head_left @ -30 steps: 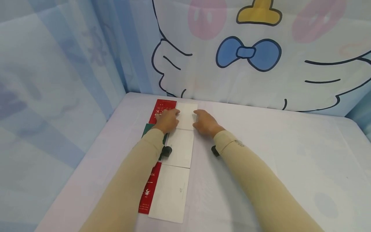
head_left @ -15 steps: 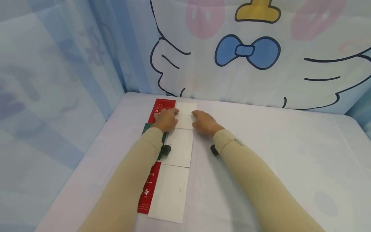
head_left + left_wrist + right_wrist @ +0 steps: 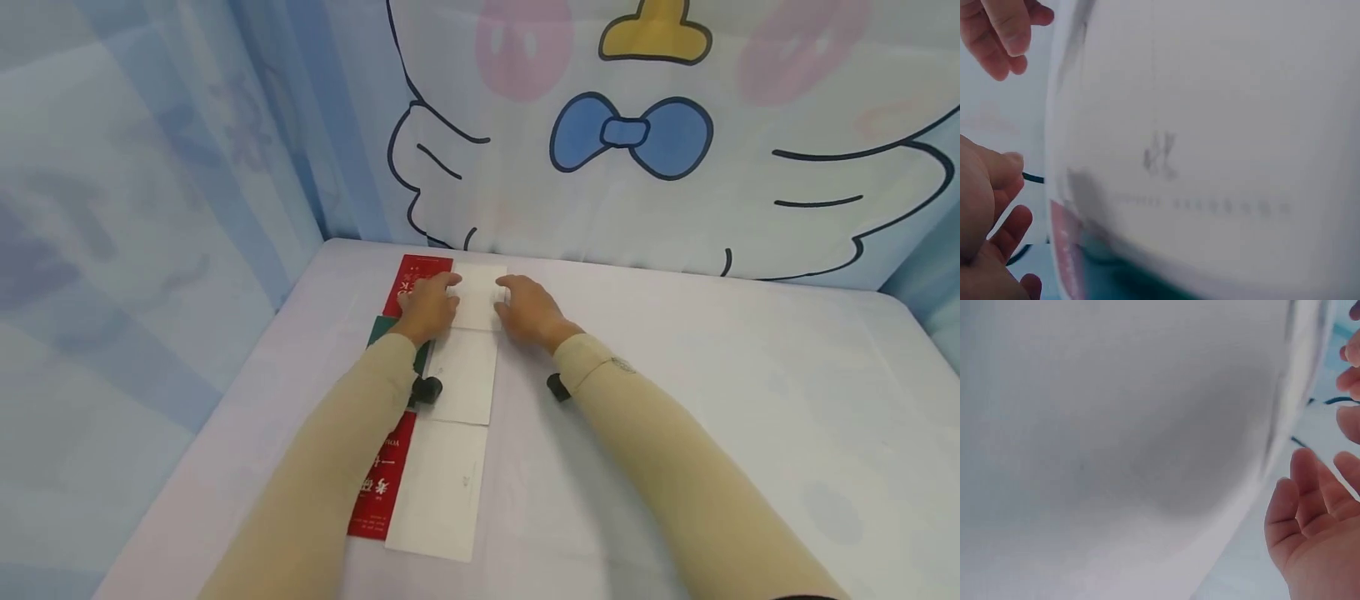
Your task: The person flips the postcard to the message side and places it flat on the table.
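In the head view, a white card (image 3: 482, 293) lies at the far end of a column of white cards. My left hand (image 3: 429, 308) is at its left edge, over a red card (image 3: 418, 268) with white print, fingers loosely bent. My right hand (image 3: 531, 310) is at its right edge, thumb and index finger apart. Neither hand grips anything; whether fingertips touch the card is hard to tell. Another white card (image 3: 463, 379) and a nearer one (image 3: 437, 492) continue the column. Both wrist views show relaxed, parted fingers.
A green card (image 3: 382, 327) and a nearer red card (image 3: 382, 492) lie left of the white ones, partly under my left sleeve. The white tabletop (image 3: 712, 400) spreads to the right. A curtain (image 3: 637, 225) with a cartoon print hangs behind the table.
My fingers have shifted slightly at the far white card, with the thumb and index finger of each hand a little farther apart. The view has turned slightly; the cards keep their arrangement.
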`<state>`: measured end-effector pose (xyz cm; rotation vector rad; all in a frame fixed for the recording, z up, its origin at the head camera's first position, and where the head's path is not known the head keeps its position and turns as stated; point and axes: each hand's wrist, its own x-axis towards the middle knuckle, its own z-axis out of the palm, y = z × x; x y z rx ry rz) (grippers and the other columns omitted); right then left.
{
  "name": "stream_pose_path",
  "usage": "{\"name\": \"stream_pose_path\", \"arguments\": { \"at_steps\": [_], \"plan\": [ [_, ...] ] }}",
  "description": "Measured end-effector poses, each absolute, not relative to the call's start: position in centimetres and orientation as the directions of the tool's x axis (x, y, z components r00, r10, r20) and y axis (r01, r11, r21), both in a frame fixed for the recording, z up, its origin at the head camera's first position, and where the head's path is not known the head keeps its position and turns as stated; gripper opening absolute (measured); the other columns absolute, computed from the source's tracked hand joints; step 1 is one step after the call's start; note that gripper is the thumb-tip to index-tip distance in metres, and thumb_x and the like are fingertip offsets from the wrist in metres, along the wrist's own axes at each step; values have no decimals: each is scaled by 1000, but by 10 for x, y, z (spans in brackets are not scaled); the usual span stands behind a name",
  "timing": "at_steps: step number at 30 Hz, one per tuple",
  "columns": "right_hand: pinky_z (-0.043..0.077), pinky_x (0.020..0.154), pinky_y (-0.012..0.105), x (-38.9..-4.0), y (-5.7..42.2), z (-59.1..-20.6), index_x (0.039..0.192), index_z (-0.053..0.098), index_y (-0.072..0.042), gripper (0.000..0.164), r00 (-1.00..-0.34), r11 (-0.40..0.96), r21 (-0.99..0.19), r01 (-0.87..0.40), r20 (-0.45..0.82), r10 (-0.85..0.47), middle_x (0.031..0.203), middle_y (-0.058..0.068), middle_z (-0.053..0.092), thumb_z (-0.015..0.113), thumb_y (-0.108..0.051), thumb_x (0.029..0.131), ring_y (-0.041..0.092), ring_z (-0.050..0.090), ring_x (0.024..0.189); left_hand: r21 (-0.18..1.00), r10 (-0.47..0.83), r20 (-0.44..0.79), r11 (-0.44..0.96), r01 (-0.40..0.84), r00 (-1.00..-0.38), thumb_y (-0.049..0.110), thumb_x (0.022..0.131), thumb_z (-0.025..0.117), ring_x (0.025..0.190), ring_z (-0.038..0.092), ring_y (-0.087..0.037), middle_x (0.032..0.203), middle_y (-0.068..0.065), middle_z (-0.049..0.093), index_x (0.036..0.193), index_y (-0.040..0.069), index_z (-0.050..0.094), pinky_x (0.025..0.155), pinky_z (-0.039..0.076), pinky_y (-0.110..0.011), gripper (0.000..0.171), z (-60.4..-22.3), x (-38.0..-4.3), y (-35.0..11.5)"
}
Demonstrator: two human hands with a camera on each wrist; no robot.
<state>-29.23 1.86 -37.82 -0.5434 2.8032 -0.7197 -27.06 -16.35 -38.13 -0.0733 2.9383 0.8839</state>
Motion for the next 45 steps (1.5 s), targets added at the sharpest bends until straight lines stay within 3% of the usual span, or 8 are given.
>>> {"name": "stream_pose_path", "arguments": {
  "at_steps": [3, 10, 20, 27, 36, 45],
  "plan": [
    [27, 116, 43, -285, 18, -371, 147, 46, -4, 51, -903, 792, -505, -342, -56, -426, 151, 14, 45, 56, -24, 102, 30, 38, 141, 566, 25, -53, 824, -9, -998, 22, 98, 66, 137, 41, -29, 146, -8, 51, 146, 15, 49, 113, 22, -59, 51, -376, -259, -175],
    [46, 102, 40, -249, 13, -355, 150, 41, -5, 62, -847, 725, -505, -468, 22, -532, 147, 13, 50, 65, -28, 98, 26, 62, 112, 556, 76, -91, 831, 13, -993, 24, 95, 70, 139, 38, -36, 150, -17, 45, 151, 12, 42, 107, 36, -61, 64, -367, -209, -221],
    [46, 103, 42, -210, -13, -360, 150, 43, -9, 72, -772, 690, -456, -562, -9, -635, 142, 9, 56, 73, -36, 91, 27, 53, 127, 512, 43, -144, 858, -38, -989, 20, 90, 76, 135, 37, -42, 146, -24, 44, 149, 10, 45, 101, 40, -64, 67, -376, -151, -264],
    [46, 101, 43, -196, -42, -374, 150, 45, -14, 74, -741, 707, -397, -586, -93, -666, 135, 8, 61, 76, -42, 88, 26, 55, 122, 487, 37, -195, 871, -64, -980, 22, 87, 79, 133, 38, -44, 144, -26, 45, 146, 8, 50, 100, 42, -63, 67, -390, -141, -277],
    [37, 107, 45, -185, -67, -378, 151, 46, -17, 83, -725, 734, -292, -614, -159, -670, 139, 9, 56, 77, -53, 83, 26, 45, 132, 486, 70, -226, 873, -50, -972, 25, 89, 76, 131, 39, -41, 142, -23, 46, 144, 8, 52, 99, 44, -60, 63, -395, -139, -284],
    [37, 104, 45, -185, -73, -378, 147, 49, -16, 79, -728, 738, -247, -628, -150, -670, 134, 7, 60, 78, -51, 82, 26, 46, 131, 438, 82, -201, 899, -15, -976, 26, 88, 77, 123, 45, -37, 134, -21, 53, 140, 7, 56, 100, 36, -61, 60, -386, -139, -281]
  ]
}}
